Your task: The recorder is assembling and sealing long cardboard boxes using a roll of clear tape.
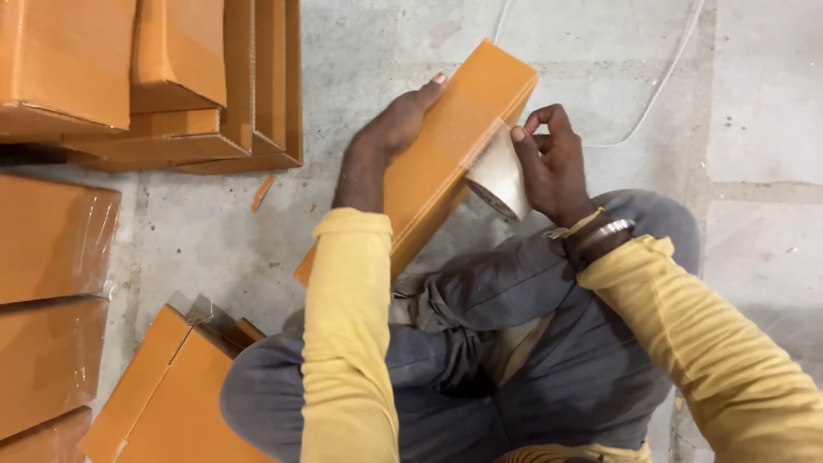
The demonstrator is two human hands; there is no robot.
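Observation:
A long flat orange cardboard box (446,146) rests tilted across my lap, its far end pointing up and right. My left hand (396,124) lies flat on the box's left face, fingers reaching toward its upper end. My right hand (549,163) grips a roll of clear packing tape (499,176) pressed against the box's right edge, with a strip of tape running onto the box. I sit on the concrete floor in grey trousers and yellow sleeves.
Stacked orange boxes (146,77) fill the upper left. More orange boxes wrapped in clear film (51,283) line the left edge. Flat orange boxes (171,394) lie by my left knee. A thin white cable (660,86) curves over the grey concrete floor (763,154).

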